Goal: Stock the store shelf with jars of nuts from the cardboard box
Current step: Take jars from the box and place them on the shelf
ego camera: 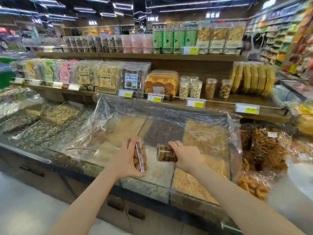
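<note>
My left hand (126, 160) grips a clear jar of brown nuts (140, 154), held nearly upright over the bulk bins. A second clear jar of nuts (165, 153) lies tilted on its side in my right hand (185, 156). Both jars hover above the plastic-covered bins, well short of the wooden shelf (220, 102). On that shelf stand several clear jars: pale nuts (190, 88) and brown nuts (210, 88), with another brown jar (225, 89) to their right. The cardboard box is out of view.
Glass-walled bulk bins (169, 182) under crinkled plastic film (152, 116) lie between me and the shelf. Price tags (196, 102) line the shelf rail. Bags of snacks (254, 78) and an orange tub (161, 82) flank the jars. Packaged fried snacks (264, 150) sit at the right.
</note>
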Demonstrator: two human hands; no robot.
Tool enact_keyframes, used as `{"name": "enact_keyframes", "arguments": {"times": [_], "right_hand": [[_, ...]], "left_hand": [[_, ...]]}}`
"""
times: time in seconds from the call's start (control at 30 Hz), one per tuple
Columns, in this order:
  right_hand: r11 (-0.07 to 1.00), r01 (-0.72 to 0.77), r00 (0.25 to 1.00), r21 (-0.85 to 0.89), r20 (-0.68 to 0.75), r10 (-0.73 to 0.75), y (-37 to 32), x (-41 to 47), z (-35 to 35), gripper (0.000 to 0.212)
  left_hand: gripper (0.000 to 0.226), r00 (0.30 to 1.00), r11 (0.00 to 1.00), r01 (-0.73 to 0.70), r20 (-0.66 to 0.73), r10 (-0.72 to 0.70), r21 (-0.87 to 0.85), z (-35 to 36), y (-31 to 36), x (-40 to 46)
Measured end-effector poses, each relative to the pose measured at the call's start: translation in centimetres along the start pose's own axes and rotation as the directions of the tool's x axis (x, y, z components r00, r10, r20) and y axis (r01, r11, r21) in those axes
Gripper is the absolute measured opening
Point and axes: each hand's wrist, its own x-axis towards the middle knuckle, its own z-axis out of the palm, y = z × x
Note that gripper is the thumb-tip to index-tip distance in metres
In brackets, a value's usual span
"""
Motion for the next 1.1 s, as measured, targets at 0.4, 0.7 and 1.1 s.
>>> {"name": "enact_keyframes", "arguments": {"times": [0.4,0.7,1.1], "right_hand": [[0.926,-0.359,0.932,-0.118,0.011,0.363,10.9,11.9,-1.1,0.058],[0.799,-0.525,0.849,-0.293,-0.110,0.517,22.0,14.8,-5.7,0.061],[0.659,-0.557,0.813,-0.506,-0.172,0.556,40.8,20.0,-9.4,0.055]], "left_hand": [[0.132,0.964,0.967,-0.255,0.084,0.253,0.024,0.7,-1.5,23.8],[0.131,0.879,0.879,-0.476,0.014,0.476,0.000,-0.2,5.8,36.8],[0.131,0.780,0.778,-0.624,-0.115,0.615,-0.072,1.1,19.0,51.4]]}}
